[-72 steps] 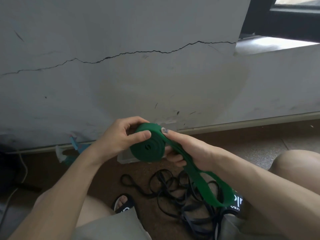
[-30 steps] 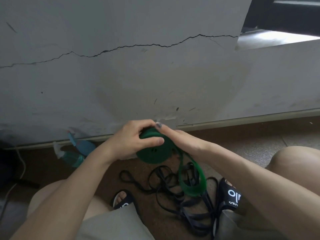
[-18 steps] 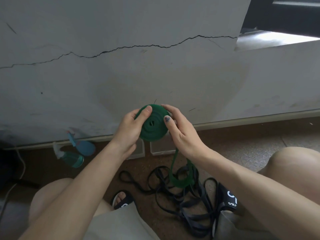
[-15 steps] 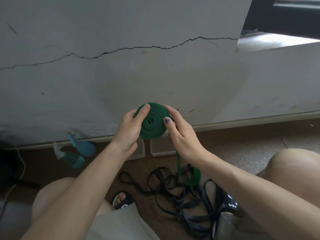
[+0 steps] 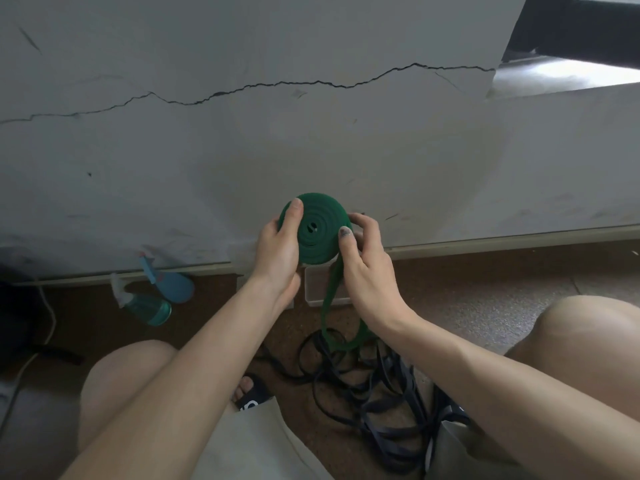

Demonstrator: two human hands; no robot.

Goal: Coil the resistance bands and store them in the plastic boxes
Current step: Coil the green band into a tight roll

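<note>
A green resistance band (image 5: pixel 317 230) is wound into a flat round coil held up in front of the wall. My left hand (image 5: pixel 278 251) grips the coil's left side, thumb across its face. My right hand (image 5: pixel 367 271) pinches the coil's right edge, and a short green tail hangs from under it to the floor. Two clear plastic boxes (image 5: pixel 317 285) stand on the floor by the wall, mostly hidden behind my hands. A tangle of black resistance bands (image 5: pixel 367 386) lies on the floor between my knees.
Two blue-green spray bottles (image 5: pixel 156 299) lie on the floor at the left by the wall. A white cable (image 5: pixel 45 327) runs along the far left. My sandalled foot (image 5: pixel 251 396) and my knees frame the black bands.
The coil has grown and the hanging green tail has become much shorter. Both hands have risen from low over the floor up in front of the wall.
</note>
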